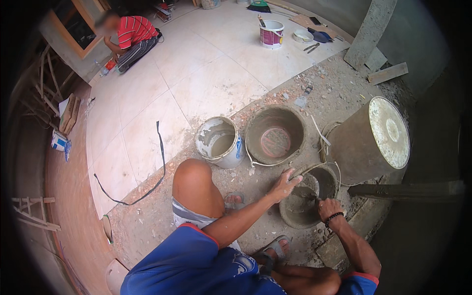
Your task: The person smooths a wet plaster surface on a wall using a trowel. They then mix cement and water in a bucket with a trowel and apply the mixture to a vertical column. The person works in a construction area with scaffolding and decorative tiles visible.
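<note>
In front of me a grey, cement-smeared bucket (301, 220) stands tipped on the rubble ground, with wet grey mortar inside. My left hand (284, 186) grips its rim on the left. My right hand (330, 210), with a dark bead bracelet at the wrist, is closed at the bucket's right side on a trowel (309, 194). The trowel's blade reaches into the bucket and its handle is mostly hidden by my fingers. Just beyond stand a wide mortar-crusted bucket (275, 132) and a white pail (217, 140) holding grey slurry.
A large drum-like bucket (361, 140) lies upside down or tilted at right, beside a wooden beam (403, 191). Pale floor tiles (191, 83) spread beyond, with a black strap (160, 162), a purple-white paint pail (272, 37) and pliers (311, 47). Another person (132, 39) crouches far left.
</note>
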Available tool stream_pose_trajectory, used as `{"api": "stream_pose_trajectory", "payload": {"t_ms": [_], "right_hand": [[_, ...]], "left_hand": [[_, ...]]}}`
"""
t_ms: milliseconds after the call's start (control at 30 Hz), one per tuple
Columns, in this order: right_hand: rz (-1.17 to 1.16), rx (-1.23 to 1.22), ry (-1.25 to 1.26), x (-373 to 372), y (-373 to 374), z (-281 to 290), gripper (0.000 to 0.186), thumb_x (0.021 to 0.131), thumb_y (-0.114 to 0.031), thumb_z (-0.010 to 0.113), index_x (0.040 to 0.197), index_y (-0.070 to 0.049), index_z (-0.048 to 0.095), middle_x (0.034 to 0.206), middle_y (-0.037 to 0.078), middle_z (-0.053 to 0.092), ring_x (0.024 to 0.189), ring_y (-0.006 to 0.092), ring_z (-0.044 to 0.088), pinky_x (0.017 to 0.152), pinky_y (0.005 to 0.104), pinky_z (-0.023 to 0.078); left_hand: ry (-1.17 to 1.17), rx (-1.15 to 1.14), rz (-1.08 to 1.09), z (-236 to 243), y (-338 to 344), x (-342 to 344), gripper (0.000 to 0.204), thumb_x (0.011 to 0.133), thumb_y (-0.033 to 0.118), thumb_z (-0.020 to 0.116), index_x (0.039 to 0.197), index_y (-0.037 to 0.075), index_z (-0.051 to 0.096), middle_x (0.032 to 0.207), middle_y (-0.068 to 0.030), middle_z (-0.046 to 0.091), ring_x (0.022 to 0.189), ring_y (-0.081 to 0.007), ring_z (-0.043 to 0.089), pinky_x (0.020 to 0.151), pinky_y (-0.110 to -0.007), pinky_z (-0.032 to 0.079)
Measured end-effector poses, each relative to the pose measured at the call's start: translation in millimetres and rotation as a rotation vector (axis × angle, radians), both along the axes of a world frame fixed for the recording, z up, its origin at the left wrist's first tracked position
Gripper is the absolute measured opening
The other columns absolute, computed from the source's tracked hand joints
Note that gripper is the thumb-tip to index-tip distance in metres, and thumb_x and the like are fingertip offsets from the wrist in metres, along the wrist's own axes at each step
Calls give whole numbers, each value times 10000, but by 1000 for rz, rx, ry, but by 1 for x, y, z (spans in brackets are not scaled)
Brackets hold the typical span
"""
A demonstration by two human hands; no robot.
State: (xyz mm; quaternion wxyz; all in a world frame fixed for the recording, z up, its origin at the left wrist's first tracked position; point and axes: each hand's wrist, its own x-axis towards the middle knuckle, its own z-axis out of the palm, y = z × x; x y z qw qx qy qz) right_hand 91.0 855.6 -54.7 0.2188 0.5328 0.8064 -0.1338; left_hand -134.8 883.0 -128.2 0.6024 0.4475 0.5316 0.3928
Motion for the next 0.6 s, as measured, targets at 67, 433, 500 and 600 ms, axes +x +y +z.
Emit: {"api": "stream_pose_trajectory", "payload": {"t_ms": [67,433,500,600], "right_hand": [[-44,27,-8,6,-3,14,247,868,-202,536,906,-50,727,866,217,687,861,369,689,781,468,547],[-64,91,-53,14,4,-22,185,838,-146,564,887,-52,715,879,185,695,869,354,688,761,431,555],[20,81,23,2,-13,-30,192,838,-153,566,872,-39,716,861,186,692,848,350,690,748,424,557],[128,33,62,-10,-28,-4,199,840,-160,567,844,-35,722,820,197,685,814,349,692,729,424,559]], "left_hand": [[-53,-16,-23,-6,-1,2,817,897,436,643,1428,-95,319,1444,-256,386,1360,-326,359,1121,-389,284],[51,62,-153,-10,8,11,814,786,216,693,1458,-44,313,1501,-219,306,1416,-320,268,1147,-386,244],[71,20,-113,-10,-1,0,813,776,188,678,1460,-46,307,1498,-214,311,1416,-318,269,1148,-385,244],[-2,-39,-90,-9,-6,4,810,789,182,664,1475,-32,288,1454,-214,345,1365,-285,314,1123,-370,265]]}}
